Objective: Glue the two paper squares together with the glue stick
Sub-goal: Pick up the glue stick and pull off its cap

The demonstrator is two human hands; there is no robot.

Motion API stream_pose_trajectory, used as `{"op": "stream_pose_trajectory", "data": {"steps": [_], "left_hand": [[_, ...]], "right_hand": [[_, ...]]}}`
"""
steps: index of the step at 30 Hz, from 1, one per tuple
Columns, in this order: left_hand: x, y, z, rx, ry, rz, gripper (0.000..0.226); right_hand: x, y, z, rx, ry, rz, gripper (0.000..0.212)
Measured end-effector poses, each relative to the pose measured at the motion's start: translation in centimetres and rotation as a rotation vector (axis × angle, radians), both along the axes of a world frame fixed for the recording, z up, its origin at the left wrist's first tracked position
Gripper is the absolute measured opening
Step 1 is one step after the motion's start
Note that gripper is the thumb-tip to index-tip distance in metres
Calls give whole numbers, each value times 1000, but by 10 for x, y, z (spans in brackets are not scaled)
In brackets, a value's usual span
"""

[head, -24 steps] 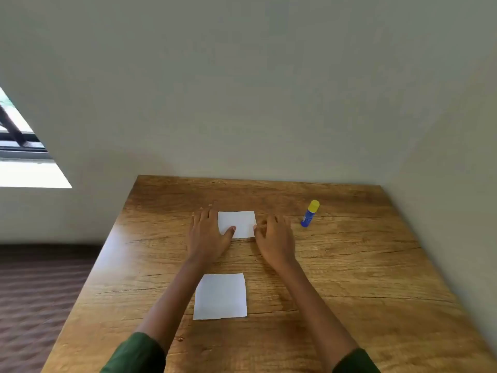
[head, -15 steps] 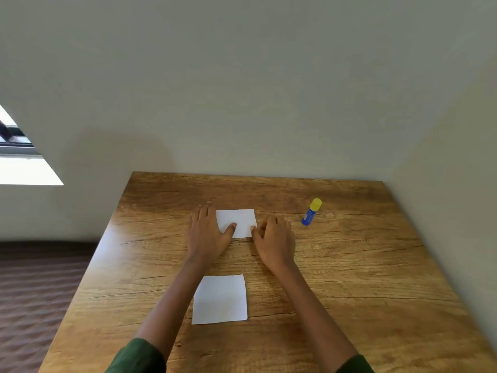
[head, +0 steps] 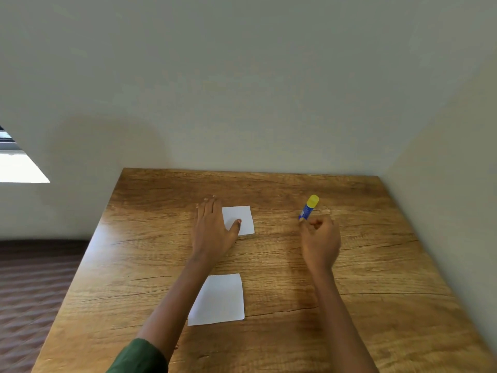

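Observation:
Two white paper squares lie on the wooden table (head: 376, 265). The far paper square (head: 242, 215) is pinned by my left hand (head: 212, 230), flat with fingers spread along its left edge and the thumb on it. The near paper square (head: 219, 298) lies free by my left forearm. A blue glue stick (head: 308, 207) with a yellow cap lies on the table to the right. My right hand (head: 320, 238) sits just in front of the stick's lower end, fingers loosely curled, fingertips at or almost at it, holding nothing.
The table stands in a corner, with walls right behind its far edge and along its right side. Its left edge drops to a dark brown floor (head: 32, 286). A bright window (head: 16, 165) shows at far left.
My right hand left the far paper square and moved right to the glue stick. The left hand stayed pressed on the paper. The camera view shifted slightly.

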State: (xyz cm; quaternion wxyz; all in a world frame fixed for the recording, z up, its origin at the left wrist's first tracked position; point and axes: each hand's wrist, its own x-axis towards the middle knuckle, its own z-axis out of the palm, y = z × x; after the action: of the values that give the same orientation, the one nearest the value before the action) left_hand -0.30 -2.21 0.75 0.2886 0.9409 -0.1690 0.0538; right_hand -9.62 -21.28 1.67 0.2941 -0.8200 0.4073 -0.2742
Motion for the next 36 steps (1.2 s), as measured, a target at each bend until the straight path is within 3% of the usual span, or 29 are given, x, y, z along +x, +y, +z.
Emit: {"op": "stream_pose_trajectory", "data": {"steps": [4, 10, 16, 20, 25, 32, 36], "left_hand": [[0, -4, 3, -43, 10, -29, 66], [-7, -15, 21, -178, 93, -68, 62], [-7, -26, 59, -764, 541, -352, 39], [-3, -33, 61, -865, 708, -509, 34], [-5, -31, 58, -997, 717, -506, 25], [-5, -25, 65, -1189, 623, -200, 15], [2, -5, 76, -1131, 523, -115, 10]], "right_hand": [[7, -11, 0, 155, -118, 93, 46], [14, -8, 10, 199, -138, 171, 18], [13, 10, 26, 324, -81, 651, 16], [11, 25, 37, 620, -52, 896, 25], [11, 29, 42, 649, -69, 905, 25], [9, 35, 40, 366, -68, 696, 21], [5, 33, 43, 348, -114, 624, 24]]}}
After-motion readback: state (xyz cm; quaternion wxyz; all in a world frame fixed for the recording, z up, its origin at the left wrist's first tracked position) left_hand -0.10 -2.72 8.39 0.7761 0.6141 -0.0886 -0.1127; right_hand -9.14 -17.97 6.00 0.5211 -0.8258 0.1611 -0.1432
